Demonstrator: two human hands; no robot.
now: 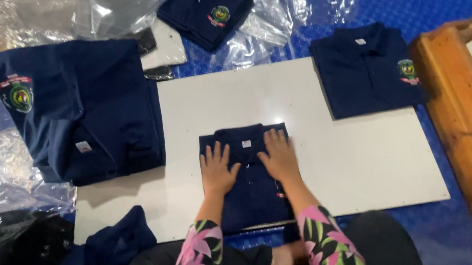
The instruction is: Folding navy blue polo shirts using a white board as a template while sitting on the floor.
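- Left hand (217,169) flat, fingers spread, palm down on folded navy polo shirt (251,196) – pressing, not gripping.
- Right hand (279,156) same: open, fingers apart, laid flat on shirt's upper right near collar; nothing clamped.
- Both sleeves floral, pink and green on black, lower centre of frame.
- Folded shirt sits lower centre on white board (365,157), collar toward top of frame, bottom edge at board's near rim.
- Second folded polo (365,69) upper right, crest on chest, lying partly on board's far right corner – well apart from hands.
- Stack of navy polos (79,112) at left, overlapping board's left edge; crest visible at upper left of stack, small label facing camera.
- Another folded stack (206,12) top centre, resting on clear plastic bags (275,26).
- More crumpled clear plastic (4,167) at left edge.
- Loose navy fabric bunched (117,240) at bottom left.
- Blue textured mat (443,227) under board.
- Wooden furniture piece (459,102) at right edge.
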